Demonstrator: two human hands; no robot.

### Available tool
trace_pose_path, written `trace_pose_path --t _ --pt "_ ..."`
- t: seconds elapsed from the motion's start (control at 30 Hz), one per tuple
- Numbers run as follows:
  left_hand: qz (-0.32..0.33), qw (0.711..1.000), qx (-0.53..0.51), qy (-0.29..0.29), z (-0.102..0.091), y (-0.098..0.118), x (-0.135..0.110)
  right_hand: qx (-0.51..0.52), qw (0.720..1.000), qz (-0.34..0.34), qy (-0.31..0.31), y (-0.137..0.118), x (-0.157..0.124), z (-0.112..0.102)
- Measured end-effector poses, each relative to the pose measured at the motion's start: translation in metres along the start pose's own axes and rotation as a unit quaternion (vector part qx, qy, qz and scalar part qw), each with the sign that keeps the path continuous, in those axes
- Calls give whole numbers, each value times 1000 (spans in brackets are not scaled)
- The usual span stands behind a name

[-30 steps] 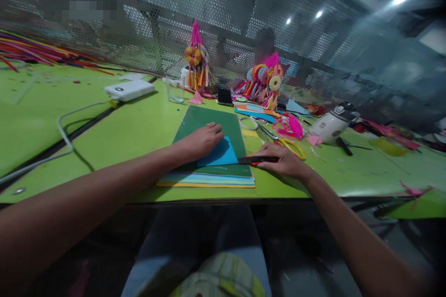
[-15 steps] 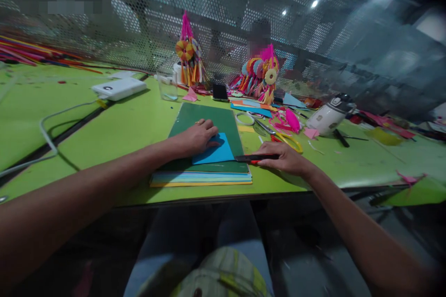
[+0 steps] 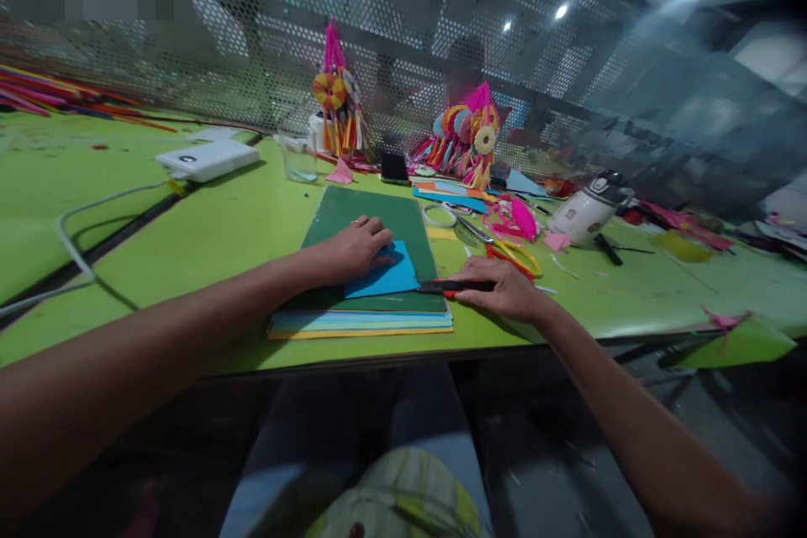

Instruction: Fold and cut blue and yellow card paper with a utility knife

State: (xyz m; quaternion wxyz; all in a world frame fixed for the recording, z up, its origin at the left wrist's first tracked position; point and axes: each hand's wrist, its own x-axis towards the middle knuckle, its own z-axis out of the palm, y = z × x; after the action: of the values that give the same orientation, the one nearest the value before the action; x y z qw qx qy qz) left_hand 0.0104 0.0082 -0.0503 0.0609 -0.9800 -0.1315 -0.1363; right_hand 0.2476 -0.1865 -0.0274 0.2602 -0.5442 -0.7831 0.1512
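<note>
A folded piece of blue paper [image 3: 392, 273] lies on a dark green board [image 3: 353, 206], which rests on a stack of coloured paper sheets [image 3: 359, 328]. My left hand [image 3: 361, 250] presses down on the blue paper's left side, fingers bent and thumb on the paper. From the right, my right hand [image 3: 498, 286] is closed around a slim black-and-red tool [image 3: 457, 286], whose exact kind is hard to make out. Its dark tip touches the blue paper's lower right corner. Just beyond that hand lie yellow-handled scissors [image 3: 520, 259].
Behind the board are a phone [image 3: 394, 168], a clear cup [image 3: 298, 158] and tasselled ornaments [image 3: 340, 105]. A white power bank [image 3: 208, 160] with a cable lies left. To the right stands a white bottle [image 3: 585, 212], tilted in view. The table's front edge runs close below the stack.
The view has shifted slightly. The tool's tip now reaches a little farther over the blue paper's corner, with my right hand moved slightly left. My left hand stays in place on the paper.
</note>
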Motion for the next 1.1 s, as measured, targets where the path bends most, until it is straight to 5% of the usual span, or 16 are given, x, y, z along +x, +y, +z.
trace_pose_path --t 0.43,1.1 --pt "-10 1000 7 -4 -6 6 1 0 1000 4 19 0 -16 3" --pt "-4 1000 20 -13 -3 6 1 -8 1000 -2 5 -26 8 16"
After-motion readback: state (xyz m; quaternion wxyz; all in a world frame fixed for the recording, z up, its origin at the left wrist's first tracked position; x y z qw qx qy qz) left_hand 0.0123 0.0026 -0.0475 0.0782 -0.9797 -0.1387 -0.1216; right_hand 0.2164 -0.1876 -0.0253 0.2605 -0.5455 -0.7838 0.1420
